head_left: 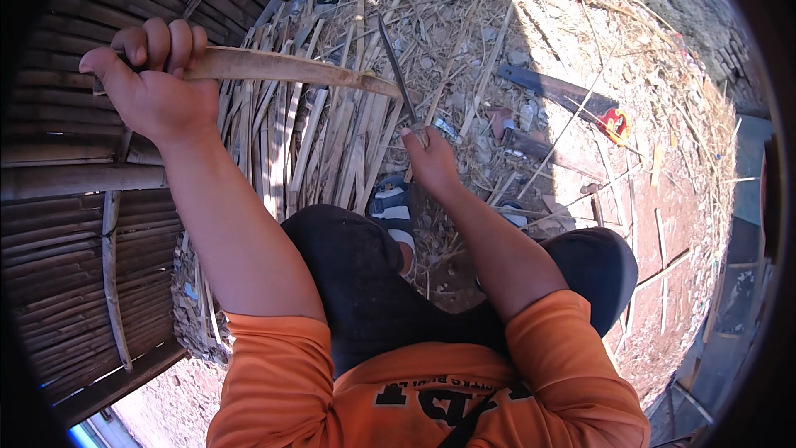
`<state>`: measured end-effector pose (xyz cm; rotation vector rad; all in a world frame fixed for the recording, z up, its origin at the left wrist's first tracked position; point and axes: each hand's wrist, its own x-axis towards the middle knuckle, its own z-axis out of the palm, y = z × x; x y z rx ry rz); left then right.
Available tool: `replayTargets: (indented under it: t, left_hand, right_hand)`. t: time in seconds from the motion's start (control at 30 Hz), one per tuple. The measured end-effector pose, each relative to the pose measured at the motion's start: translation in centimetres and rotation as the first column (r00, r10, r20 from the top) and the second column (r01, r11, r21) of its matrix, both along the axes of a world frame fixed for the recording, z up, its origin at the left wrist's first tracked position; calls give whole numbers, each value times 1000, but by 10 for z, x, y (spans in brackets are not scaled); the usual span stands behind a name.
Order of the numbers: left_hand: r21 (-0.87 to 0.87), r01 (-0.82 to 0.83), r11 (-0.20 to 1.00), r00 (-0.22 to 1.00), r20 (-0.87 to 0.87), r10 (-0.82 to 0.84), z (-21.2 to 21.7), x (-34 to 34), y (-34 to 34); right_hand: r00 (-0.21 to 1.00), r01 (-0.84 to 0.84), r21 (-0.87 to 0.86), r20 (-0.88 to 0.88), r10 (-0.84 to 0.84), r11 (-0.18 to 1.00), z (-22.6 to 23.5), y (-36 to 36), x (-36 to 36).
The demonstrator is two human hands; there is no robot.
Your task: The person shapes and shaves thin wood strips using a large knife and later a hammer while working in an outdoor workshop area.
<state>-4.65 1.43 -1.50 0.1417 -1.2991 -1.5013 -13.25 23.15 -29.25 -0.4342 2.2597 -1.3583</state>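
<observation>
Bamboo strip (290, 68) is the thing I measure everything from: it runs level in front of me, its near end wrapped in my left hand (153, 75), fingers curled tight over the top and thumb underneath. My right hand (429, 158) sits below its far end, fist closed round the handle of a knife (396, 66), and the dark blade rises from that fist to meet the strip's tip, edge against the wood as far as I can tell; the contact is small and partly in shadow.

Slipping is my main worry. If the blade skates off the tip instead of biting, it could swing along the strip toward my left fingers, which lie on the same line. A strip this thin may also split unevenly or snap under sideways pressure, leaving sharp splinters near my palm.

Below the strip lies a pile of cut slats (315, 141), and under that my sandalled foot (394, 207); a dropped knife would fall that way. Left of the strip stands a woven wall (58, 199), close enough to crowd my elbow and spoil a stroke.
</observation>
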Motion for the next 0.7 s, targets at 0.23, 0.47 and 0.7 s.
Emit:
replayTargets:
  t: [0.23,0.47,0.7]
  left_hand:
    - [-14,6,1000,1000,7,-5,-2,3,2]
    - [-26,64,998,998,2,-64,2,-5,11]
    - [-19,5,1000,1000,13,-5,3,-6,10]
  right_hand:
    - [981,-183,-63,-82,178,981,14,-3,2]
    - [988,-151,318,43,145,936,-60,35,-13]
    - [983,-30,189,184,-5,981,-42,12,2]
